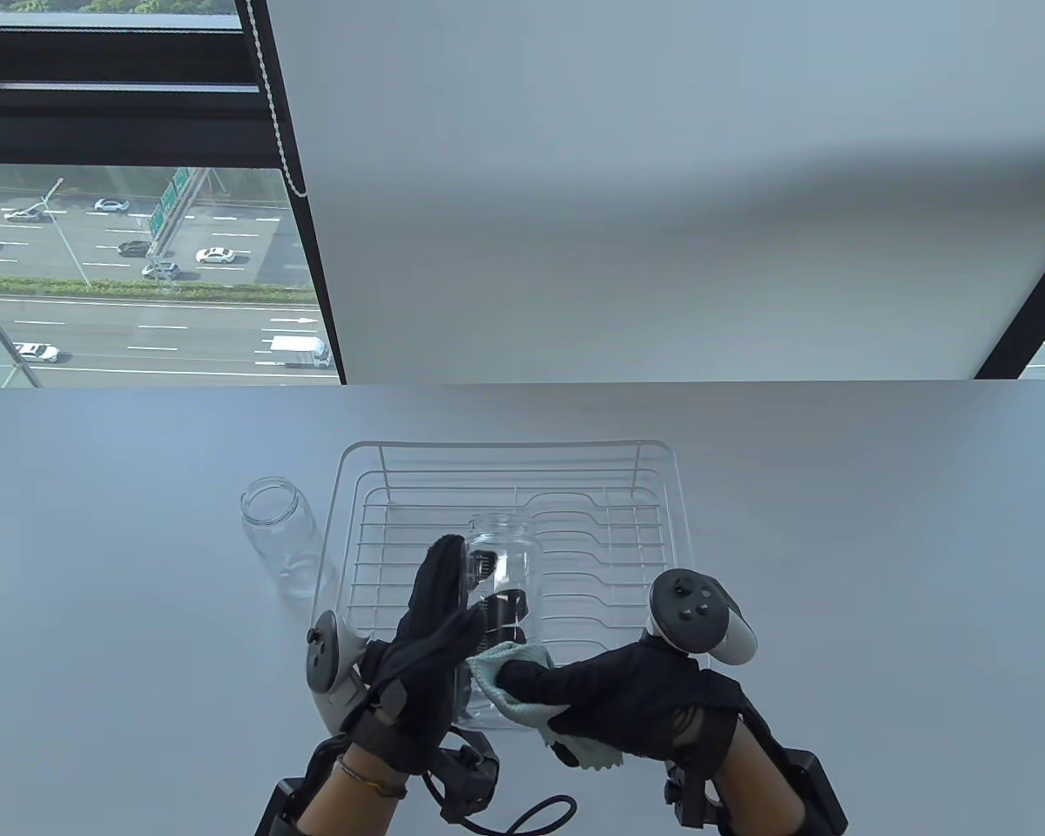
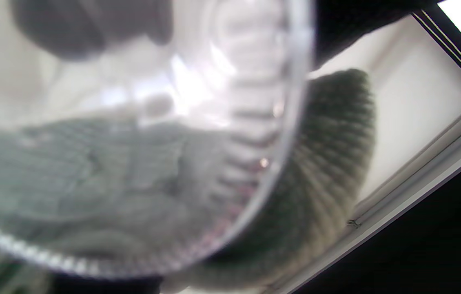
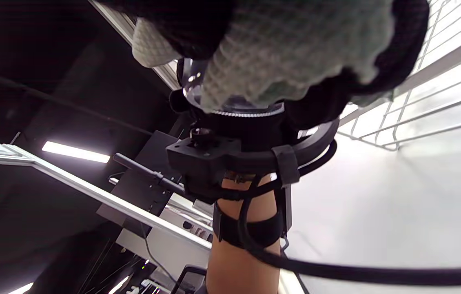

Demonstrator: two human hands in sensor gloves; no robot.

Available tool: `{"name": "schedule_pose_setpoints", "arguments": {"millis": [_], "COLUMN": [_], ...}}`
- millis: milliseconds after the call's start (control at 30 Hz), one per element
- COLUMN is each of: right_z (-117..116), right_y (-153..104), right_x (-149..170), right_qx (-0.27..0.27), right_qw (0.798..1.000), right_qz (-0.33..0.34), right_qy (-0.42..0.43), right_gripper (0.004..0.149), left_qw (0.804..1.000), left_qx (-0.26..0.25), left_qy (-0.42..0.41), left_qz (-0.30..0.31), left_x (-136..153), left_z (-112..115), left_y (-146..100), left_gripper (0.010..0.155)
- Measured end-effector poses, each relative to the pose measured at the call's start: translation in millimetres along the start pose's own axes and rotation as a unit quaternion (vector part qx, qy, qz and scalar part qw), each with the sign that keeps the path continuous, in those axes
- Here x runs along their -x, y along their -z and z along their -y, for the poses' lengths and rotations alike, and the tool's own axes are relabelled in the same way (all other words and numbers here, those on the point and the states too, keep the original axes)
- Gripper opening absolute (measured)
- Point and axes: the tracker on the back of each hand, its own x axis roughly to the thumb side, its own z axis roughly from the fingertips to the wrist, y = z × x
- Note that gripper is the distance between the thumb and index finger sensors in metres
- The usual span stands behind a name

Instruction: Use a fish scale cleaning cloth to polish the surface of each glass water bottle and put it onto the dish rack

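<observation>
A clear glass bottle (image 1: 505,575) is held tilted above the near part of the white wire dish rack (image 1: 662,488), its mouth pointing away. My left hand (image 1: 435,627) grips its left side, fingers curled around the glass. My right hand (image 1: 592,688) presses a pale green fish scale cloth (image 1: 509,675) against the bottle's lower end. The left wrist view is filled by the bottle's base (image 2: 140,134) with the cloth (image 2: 328,171) behind it. In the right wrist view the cloth (image 3: 295,53) is bunched in my right hand's fingers. A second glass bottle (image 1: 279,531) stands upright left of the rack.
The rack sits in the middle of the grey table (image 1: 879,566), its wires (image 3: 426,94) visible in the right wrist view. A large window with a blind (image 1: 662,174) lies beyond the table's far edge. A black cable (image 1: 531,814) loops near the front edge.
</observation>
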Motion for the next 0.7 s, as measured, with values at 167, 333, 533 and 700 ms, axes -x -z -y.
{"name": "schedule_pose_setpoints", "arguments": {"millis": [167,333,533,700], "right_z": [3,-8,5,-7], "right_y": [-5,5,-7,3], "right_x": [-2,4,2,5], "right_qx": [0.203,-0.046,0.222,-0.053], "right_qw": [0.976,0.998,0.972,0.998], "right_qz": [-0.005,0.001,-0.001,-0.005], "right_qy": [-0.083,0.033,-0.082,0.019], "right_gripper": [0.058,0.055,0.058,0.056], "left_qw": [1.000,1.000,1.000,1.000], "left_qx": [-0.006,-0.021,0.004,-0.027], "left_qy": [0.008,0.009,0.016,-0.007], "left_qz": [0.006,0.013,-0.008,0.006], "left_x": [0,-3,0,0], "left_z": [2,-5,1,-3], "left_y": [-1,-2,-3,0], "left_gripper": [0.090,0.090,0.089,0.089]}}
